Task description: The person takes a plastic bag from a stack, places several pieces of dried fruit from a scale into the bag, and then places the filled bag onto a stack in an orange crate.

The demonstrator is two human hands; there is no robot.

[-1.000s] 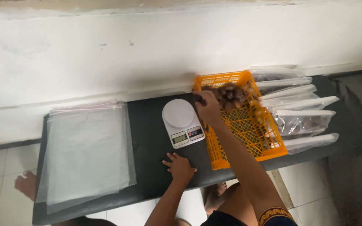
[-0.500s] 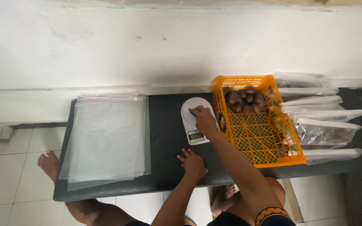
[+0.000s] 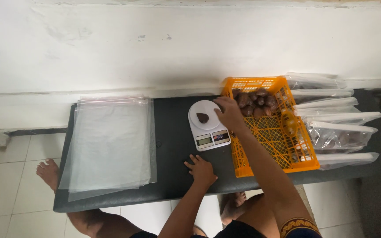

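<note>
A white kitchen scale (image 3: pixel 208 125) stands on a black padded bench (image 3: pixel 173 145). One dark brown fruit (image 3: pixel 203 117) lies on the scale's round plate. My right hand (image 3: pixel 229 113) hovers over the plate's right edge, just beside that fruit, fingers loosely spread with nothing seen in them. My left hand (image 3: pixel 202 169) rests flat on the bench in front of the scale. An orange slotted basket (image 3: pixel 283 150) sits right of the scale, with several brown fruits (image 3: pixel 254 102) heaped at its far end.
A stack of clear plastic bags (image 3: pixel 109 145) lies on the bench's left part. Several filled clear bags (image 3: pixel 338 132) lie right of the basket. A white wall (image 3: pixel 155 44) runs behind the bench. Bare feet show on the tiled floor (image 3: pixel 5 176).
My right hand moved from the fruits in the basket to the scale, and a brown fruit now lies on the plate. My left hand stayed on the bench. The view shifted.
</note>
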